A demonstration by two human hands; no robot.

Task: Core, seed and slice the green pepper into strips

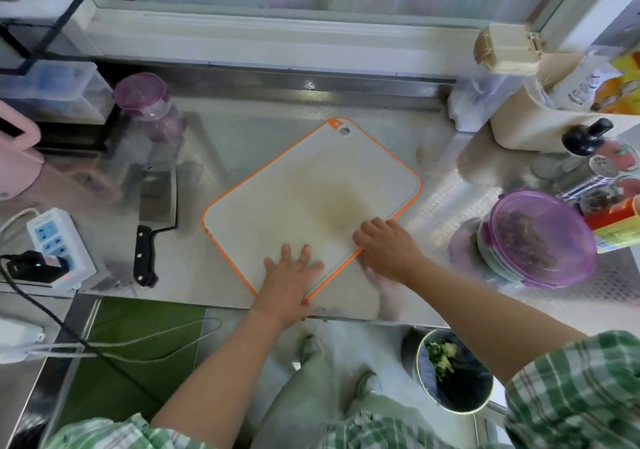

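A white cutting board (294, 189) with an orange rim lies turned like a diamond on the steel counter. My left hand (289, 277) rests flat on its near corner, fingers spread. My right hand (388, 248) lies on the board's near right edge, fingers bent over the rim. A cleaver (154, 213) with a black handle lies on the counter left of the board, apart from both hands. No green pepper shows on the board or the counter.
A purple-lidded jar (149, 109) stands back left, a power strip (57, 241) at the left edge. A purple-lidded bowl (536, 237), bottles and packets crowd the right. Below the counter edge stands a bin (453, 372) with green scraps.
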